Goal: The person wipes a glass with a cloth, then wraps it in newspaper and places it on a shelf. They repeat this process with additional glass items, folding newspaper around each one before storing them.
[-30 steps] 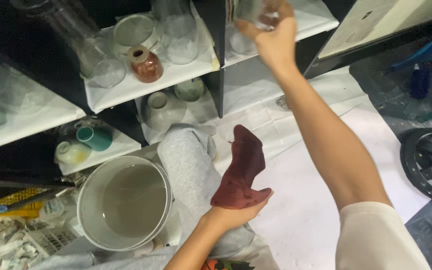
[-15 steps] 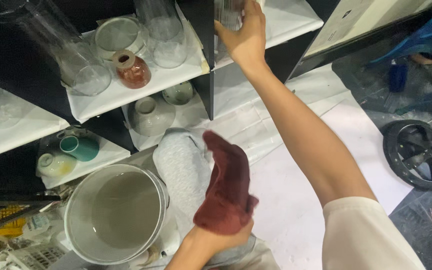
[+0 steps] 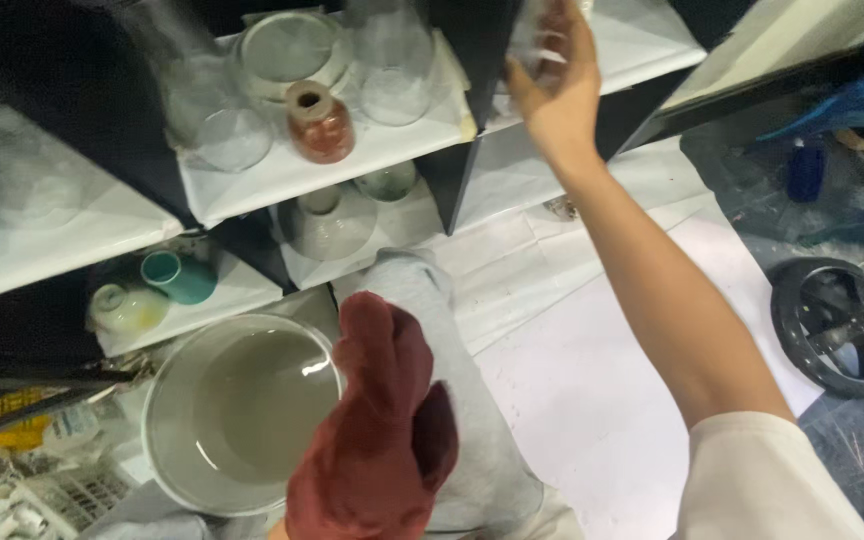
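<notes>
Reaching up, my right hand (image 3: 557,95) grips a clear glass (image 3: 537,40) upright at the shelf (image 3: 642,40), left hand hidden under the red cloth (image 3: 377,440).

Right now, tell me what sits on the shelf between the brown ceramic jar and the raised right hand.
In the head view, a clear glass flask and a black shelf divider lie between the brown jar and the right hand.

A dark shelf unit (image 3: 452,190) with white-lined shelves; the upper shelf holds clear glass vases (image 3: 392,70), a reddish-brown ceramic pot (image 3: 319,125) and a pale bowl (image 3: 287,50); lower compartments hold a grey funnel-shaped vase (image 3: 330,225), a teal cup (image 3: 180,277) and a cream cup (image 3: 124,307); white paper (image 3: 592,390) covers the floor.
</notes>
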